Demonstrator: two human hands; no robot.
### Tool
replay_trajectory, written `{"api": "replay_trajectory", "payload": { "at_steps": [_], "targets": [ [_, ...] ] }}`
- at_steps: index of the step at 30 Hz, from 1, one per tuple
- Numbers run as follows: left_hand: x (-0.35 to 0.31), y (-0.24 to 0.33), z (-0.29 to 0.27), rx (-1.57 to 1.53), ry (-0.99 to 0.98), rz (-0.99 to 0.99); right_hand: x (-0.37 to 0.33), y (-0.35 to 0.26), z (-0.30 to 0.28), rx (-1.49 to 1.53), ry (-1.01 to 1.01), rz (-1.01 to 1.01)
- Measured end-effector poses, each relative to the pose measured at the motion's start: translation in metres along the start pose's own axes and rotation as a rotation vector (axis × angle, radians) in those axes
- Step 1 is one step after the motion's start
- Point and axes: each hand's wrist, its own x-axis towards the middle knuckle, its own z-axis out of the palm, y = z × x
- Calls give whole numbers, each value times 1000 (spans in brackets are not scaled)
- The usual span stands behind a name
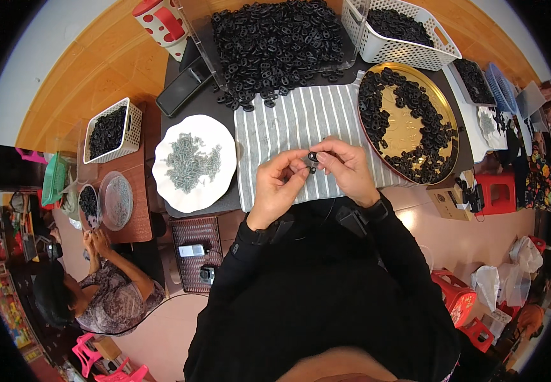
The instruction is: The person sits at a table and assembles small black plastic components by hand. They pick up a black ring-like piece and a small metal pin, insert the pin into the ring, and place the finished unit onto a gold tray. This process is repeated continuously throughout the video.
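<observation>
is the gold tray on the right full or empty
Neither: the gold tray is partly filled. Black pieces lie mostly toward its sides, while bare gold bottom shows in the middle.

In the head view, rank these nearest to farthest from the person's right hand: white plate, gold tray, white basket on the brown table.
1. Gold tray: right of the right hand.
2. White plate: left, past the left hand.
3. White basket: far left, on the brown table.
</observation>
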Motion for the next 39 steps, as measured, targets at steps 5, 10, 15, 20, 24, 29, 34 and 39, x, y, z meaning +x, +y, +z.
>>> {"api": "replay_trajectory", "payload": {
  "at_steps": [5,10,15,20,24,29,34,39],
  "targets": [
    [0,1,0,7,12,10,0,-2,1,-31,-7,-26],
    [0,-2,0,15,25,22,0,-4,1,-30,-7,-19],
    [1,-1,1,0,48,43,-3,-1,5,6,34,24],
    [1,5,3,23,62,-9,-4,4,9,-66,54,-87],
    [3,5,1,74,61,75,-3,0,9,-131,34,-153],
    [4,5,1,49,58,57,-3,2,10,-137,37,-196],
    [4,8,-1,15,38,33,-3,5,9,-122,36,-213],
    [4,7,0,-51,80,30,-7,-3,12,-233,-1,-198]
  ]
}}
